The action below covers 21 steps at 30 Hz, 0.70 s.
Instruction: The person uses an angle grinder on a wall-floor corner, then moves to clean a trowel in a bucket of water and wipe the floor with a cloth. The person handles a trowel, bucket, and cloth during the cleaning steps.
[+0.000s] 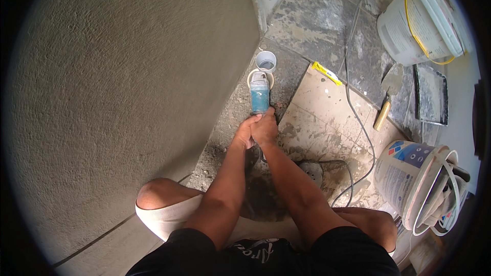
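A teal angle grinder (pixel 260 98) with a grey metal head points away from me, low over the rough floor strip along the wall. Both of my hands are wrapped round its rear body. My left hand (pixel 245 132) grips from the left, and my right hand (pixel 265 129) closes over it from the right, fingers overlapping. A pale round disc (pixel 250 78) shows around the grinder's head. Just beyond it a white plastic pipe end (pixel 266 61) sticks up from the floor, touching or nearly touching the disc; I cannot tell which.
A plastered wall (pixel 128 71) fills the left. Right of the hands lie floor tiles (pixel 327 107), a yellow packet (pixel 326 73) and a black cable (pixel 353 102). Farther right are a trowel (pixel 382 112), a black tray (pixel 432 94) and two buckets, one white (pixel 409 25), one filled (pixel 404 176).
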Motion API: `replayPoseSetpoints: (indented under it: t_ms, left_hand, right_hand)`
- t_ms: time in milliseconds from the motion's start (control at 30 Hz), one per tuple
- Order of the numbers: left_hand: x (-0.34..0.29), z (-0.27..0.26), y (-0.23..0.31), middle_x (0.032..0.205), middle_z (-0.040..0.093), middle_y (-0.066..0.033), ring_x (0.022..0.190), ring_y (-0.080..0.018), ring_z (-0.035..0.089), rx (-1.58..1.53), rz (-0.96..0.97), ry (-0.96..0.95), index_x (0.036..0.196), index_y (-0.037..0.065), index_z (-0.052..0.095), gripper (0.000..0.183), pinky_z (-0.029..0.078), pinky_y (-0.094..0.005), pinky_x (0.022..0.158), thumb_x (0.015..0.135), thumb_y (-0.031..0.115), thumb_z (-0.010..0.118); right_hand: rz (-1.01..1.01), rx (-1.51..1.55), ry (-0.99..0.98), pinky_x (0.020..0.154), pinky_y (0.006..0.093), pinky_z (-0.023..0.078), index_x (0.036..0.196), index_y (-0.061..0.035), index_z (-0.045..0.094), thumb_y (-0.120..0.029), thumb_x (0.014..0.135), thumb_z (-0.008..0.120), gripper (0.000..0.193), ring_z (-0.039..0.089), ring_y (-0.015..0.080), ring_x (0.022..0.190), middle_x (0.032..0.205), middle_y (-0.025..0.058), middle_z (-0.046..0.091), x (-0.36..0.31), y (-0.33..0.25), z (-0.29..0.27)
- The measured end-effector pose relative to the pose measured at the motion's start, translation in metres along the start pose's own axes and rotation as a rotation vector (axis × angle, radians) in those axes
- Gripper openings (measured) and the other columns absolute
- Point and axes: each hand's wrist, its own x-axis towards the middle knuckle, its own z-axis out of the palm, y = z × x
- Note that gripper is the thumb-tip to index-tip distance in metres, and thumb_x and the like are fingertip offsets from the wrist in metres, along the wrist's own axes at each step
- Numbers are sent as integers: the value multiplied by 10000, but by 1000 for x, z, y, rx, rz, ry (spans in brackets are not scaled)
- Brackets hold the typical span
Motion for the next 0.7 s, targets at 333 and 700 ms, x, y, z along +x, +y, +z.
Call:
replayPoseSetpoints:
  t_ms: [333, 700]
  left_hand:
    - [6, -4, -3, 1197, 698, -90, 1126, -283, 634, -29, 13, 5, 1275, 103, 629, 545, 481, -426, 997, 830, 388, 766]
    - [15, -10, -5, 1220, 697, -83, 1137, -273, 633, -32, 21, -28, 1282, 107, 628, 545, 459, -407, 1024, 833, 383, 766]
  right_hand:
    - [-60, -9, 15, 888, 548, 527, 1267, 37, 434, -301, 911, 625, 527, 654, 485, 1032, 1108, 301, 655, 5, 5, 3]
    - [-62, -36, 19, 880, 549, 531, 1239, 23, 445, -275, 908, 624, 480, 665, 489, 999, 1087, 294, 665, 6, 4, 2]
